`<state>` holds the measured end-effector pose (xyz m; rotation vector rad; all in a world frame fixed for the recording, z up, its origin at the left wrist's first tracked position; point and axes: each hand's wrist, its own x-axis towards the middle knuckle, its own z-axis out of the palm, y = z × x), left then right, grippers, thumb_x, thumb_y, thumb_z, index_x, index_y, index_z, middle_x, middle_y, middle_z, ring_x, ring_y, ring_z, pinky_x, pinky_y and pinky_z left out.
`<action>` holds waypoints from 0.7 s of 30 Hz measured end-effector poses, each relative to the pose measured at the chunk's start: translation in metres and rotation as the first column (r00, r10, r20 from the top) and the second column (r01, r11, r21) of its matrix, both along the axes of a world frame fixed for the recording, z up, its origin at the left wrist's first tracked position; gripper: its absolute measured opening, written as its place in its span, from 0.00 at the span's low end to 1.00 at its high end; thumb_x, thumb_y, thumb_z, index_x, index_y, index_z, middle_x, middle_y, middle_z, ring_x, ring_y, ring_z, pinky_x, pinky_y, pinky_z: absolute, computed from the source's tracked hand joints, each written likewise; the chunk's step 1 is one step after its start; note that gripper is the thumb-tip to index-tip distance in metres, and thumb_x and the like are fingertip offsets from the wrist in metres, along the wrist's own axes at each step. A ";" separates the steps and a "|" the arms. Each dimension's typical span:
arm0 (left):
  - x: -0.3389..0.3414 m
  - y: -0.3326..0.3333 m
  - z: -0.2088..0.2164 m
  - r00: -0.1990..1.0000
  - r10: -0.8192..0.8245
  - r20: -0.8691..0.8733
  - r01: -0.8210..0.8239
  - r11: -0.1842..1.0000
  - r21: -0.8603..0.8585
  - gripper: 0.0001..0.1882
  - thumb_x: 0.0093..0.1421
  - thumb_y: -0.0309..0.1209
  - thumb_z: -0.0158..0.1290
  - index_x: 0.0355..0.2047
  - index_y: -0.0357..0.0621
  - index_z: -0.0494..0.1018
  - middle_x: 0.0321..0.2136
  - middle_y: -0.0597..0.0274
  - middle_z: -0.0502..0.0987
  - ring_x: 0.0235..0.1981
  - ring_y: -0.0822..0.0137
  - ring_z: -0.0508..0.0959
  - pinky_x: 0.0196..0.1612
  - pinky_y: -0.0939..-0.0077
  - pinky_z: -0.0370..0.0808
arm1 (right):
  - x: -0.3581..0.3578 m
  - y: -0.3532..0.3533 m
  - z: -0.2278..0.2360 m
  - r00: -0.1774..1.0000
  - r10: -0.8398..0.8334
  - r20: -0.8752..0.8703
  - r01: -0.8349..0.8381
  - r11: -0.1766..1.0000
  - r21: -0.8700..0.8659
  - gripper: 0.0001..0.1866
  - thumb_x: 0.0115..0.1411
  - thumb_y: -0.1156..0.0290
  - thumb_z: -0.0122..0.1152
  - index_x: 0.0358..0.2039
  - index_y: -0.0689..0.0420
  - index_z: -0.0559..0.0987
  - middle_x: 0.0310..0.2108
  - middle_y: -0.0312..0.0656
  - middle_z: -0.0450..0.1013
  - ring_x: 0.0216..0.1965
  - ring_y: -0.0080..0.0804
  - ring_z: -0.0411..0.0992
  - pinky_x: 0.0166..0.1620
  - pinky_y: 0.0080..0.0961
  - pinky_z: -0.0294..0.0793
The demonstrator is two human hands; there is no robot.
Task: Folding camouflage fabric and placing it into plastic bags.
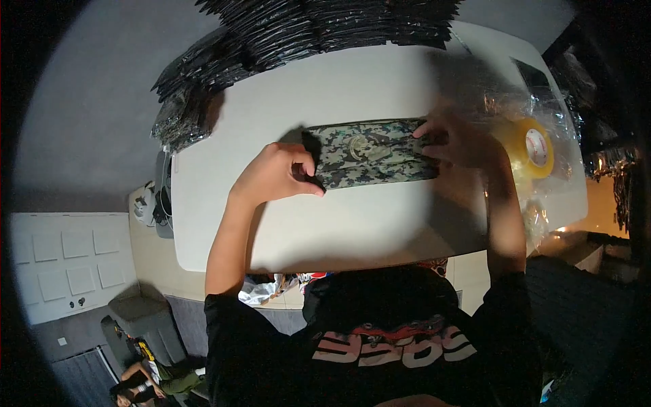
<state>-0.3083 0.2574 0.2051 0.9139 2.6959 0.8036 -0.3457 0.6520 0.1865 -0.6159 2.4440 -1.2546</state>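
We see a long, flat camouflage-patterned fabric piece (371, 152) lying lengthwise across the middle of a white table (285, 230), its mottled green, grey and black surface bearing a pale round emblem near its centre. It rests flat on the tabletop, with one of our hands at each end.

Our left hand (274, 176) is curled at the left end of the piece. The thumb and forefinger are closed together on that end's lower corner, pinching it, while the other fingers are folded in towards the palm.

Our right hand (461, 142) lies at the right end. Its fingers (428, 129) reach over the top edge and rest on the fabric, bent loosely. We cannot tell whether they grip the cloth or only press on it, since shadow covers that end.

Just beyond our right hand sits a roll of yellowish packing tape (532, 148), lying on crinkled clear plastic wrapping (542, 108) spread over the right side of the table.

Along the far edge of the table, rows of shiny black plastic packets (319, 27) are stacked and overlapping, spilling down towards the far left corner.

Both bare forearms come up from the lower edge, out of a black short-sleeved shirt (380, 339) with pale lettering. Left of the table, lower down, we see a white panelled surface (64, 264)
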 end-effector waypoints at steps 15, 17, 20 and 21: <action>0.004 0.028 -0.021 0.936 -0.009 -0.351 0.014 1.000 0.013 0.22 0.65 0.39 0.62 0.53 0.37 0.80 0.54 0.47 0.80 0.57 0.45 0.77 0.63 0.55 0.73 | 0.003 -0.008 0.023 0.999 -0.027 -0.027 0.036 0.929 0.369 0.22 0.53 0.72 0.73 0.50 0.59 0.86 0.34 0.51 0.83 0.36 0.39 0.83 0.46 0.36 0.82; 0.004 0.025 -0.022 0.966 -0.024 -0.259 0.012 0.999 -0.050 0.28 0.66 0.44 0.60 0.58 0.37 0.77 0.61 0.46 0.76 0.64 0.46 0.73 0.69 0.53 0.67 | 0.002 -0.003 0.013 0.992 0.009 -0.124 0.021 0.970 0.241 0.23 0.53 0.72 0.73 0.51 0.57 0.86 0.29 0.50 0.83 0.32 0.39 0.83 0.43 0.36 0.82; 0.005 0.024 -0.023 0.951 -0.045 -0.306 0.000 0.990 -0.144 0.29 0.66 0.46 0.59 0.59 0.36 0.77 0.61 0.48 0.76 0.65 0.49 0.73 0.70 0.53 0.67 | -0.005 0.003 0.008 0.999 0.007 -0.035 0.002 0.969 0.249 0.23 0.52 0.72 0.74 0.50 0.56 0.86 0.35 0.50 0.81 0.34 0.40 0.81 0.44 0.37 0.81; 0.006 0.024 -0.022 0.948 -0.048 -0.315 -0.007 0.985 -0.172 0.29 0.66 0.46 0.59 0.59 0.36 0.77 0.62 0.48 0.76 0.66 0.50 0.72 0.71 0.53 0.66 | -0.005 0.003 0.004 0.999 0.006 -0.033 0.002 0.968 0.251 0.23 0.52 0.72 0.74 0.50 0.56 0.86 0.35 0.50 0.81 0.34 0.40 0.81 0.44 0.37 0.81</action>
